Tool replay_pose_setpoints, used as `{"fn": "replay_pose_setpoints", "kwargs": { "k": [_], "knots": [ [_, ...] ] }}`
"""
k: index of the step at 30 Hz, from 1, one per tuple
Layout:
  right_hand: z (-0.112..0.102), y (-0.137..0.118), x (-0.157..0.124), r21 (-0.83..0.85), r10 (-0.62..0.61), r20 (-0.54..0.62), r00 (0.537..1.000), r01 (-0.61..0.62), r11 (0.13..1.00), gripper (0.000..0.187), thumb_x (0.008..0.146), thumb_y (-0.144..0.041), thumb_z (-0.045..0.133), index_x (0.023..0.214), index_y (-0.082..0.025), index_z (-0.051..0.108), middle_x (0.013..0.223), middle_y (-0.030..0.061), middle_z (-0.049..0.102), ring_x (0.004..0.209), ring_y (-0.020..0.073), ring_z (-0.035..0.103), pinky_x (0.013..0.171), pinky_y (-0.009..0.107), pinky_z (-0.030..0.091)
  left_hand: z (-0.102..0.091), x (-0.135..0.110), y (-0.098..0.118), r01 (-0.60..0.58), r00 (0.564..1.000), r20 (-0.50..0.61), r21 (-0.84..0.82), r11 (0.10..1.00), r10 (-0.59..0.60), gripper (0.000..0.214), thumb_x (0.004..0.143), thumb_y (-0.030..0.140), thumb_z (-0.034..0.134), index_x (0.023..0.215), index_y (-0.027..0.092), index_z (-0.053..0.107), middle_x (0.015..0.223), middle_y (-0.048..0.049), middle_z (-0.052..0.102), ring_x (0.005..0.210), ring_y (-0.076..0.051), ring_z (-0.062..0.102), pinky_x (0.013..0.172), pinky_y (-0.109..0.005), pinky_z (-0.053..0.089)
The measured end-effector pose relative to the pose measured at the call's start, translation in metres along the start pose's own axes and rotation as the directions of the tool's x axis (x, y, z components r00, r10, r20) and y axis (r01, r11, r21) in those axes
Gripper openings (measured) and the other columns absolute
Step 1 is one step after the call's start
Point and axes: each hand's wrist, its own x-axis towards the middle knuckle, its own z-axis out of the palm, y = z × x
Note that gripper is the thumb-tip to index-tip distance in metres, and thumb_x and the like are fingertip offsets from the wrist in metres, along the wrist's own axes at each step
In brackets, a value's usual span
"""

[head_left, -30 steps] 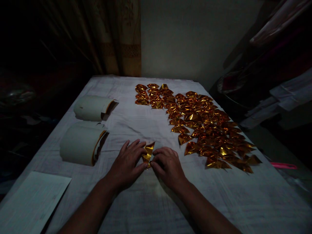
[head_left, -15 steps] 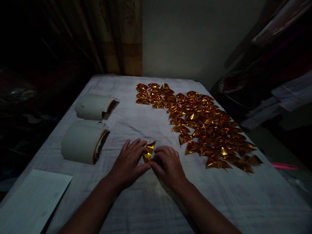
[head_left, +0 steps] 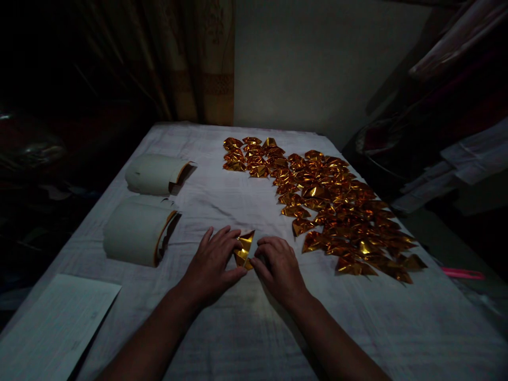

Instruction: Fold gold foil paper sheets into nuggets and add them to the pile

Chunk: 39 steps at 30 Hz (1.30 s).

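My left hand (head_left: 214, 262) lies on the cloth-covered table with its thumb and fingers around the left side of a small sheet of gold foil paper (head_left: 245, 244). The paper is folded, with a pointed tip facing away from me and a flap at its lower right corner. Close to that corner is my right hand (head_left: 281, 267). Its fingers are loosely curled and the thumb tip sits right by the flap, holding nothing that I can see. Part of the paper is hidden under my left fingers.
Many folded gold foil ingots (head_left: 333, 196) lie spread over the right and far side of the table (head_left: 222, 338). Two curved stacks of sheets, a far one (head_left: 153, 173) and a nearer one (head_left: 137, 233), rest at the left. A pale flat sheet (head_left: 59, 323) lies front left.
My right hand has drawn slightly to the right, away from the paper's lower corner, so more of the flap shows. My left hand stays on the paper. The whole view has shifted a little.
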Motion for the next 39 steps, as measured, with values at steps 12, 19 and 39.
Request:
{"fn": "replay_pose_setpoints", "kwargs": {
  "k": [12, 19, 39],
  "knots": [
    [0.004, 0.006, -0.001, -0.021, 0.002, -0.076, 0.997, -0.004, 1.000, 0.012, 0.089, -0.013, 0.054, 0.092, -0.023, 0.060, 0.113, 0.0090, 0.066, 0.109, 0.0255, 0.058, 0.092, 0.042, 0.045, -0.002, 0.001, 0.000, 0.010, 0.999, 0.035, 0.010, 1.000, -0.010, 0.038, 0.082, 0.029, 0.073, 0.115, 0.026, 0.057, 0.149, -0.0061, 0.052, 0.146, -0.030, 0.035, 0.122, -0.061, 0.012],
    [0.013, 0.011, -0.003, -0.059, 0.003, -0.216, 0.976, -0.017, 0.998, 0.033, 0.087, -0.008, 0.045, 0.113, -0.022, 0.060, 0.126, 0.0109, 0.065, 0.122, 0.0262, 0.054, 0.099, 0.045, 0.042, -0.005, -0.001, -0.006, -0.036, 0.999, 0.029, -0.008, 0.999, 0.036, 0.051, 0.085, 0.026, 0.069, 0.133, 0.027, 0.051, 0.147, -0.0069, 0.055, 0.146, -0.032, 0.035, 0.120, -0.064, 0.014],
    [0.003, 0.017, 0.006, -0.037, 0.030, -0.077, 0.997, -0.033, 0.999, 0.049, 0.085, -0.015, 0.053, 0.134, -0.021, 0.054, 0.129, 0.0100, 0.065, 0.122, 0.0273, 0.055, 0.100, 0.045, 0.043, -0.016, -0.002, -0.021, -0.095, 0.992, 0.087, 0.018, 0.995, 0.093, 0.047, 0.099, 0.014, 0.040, 0.142, 0.031, 0.046, 0.152, -0.0035, 0.051, 0.147, -0.024, 0.035, 0.121, -0.064, 0.012]
  ]
}}
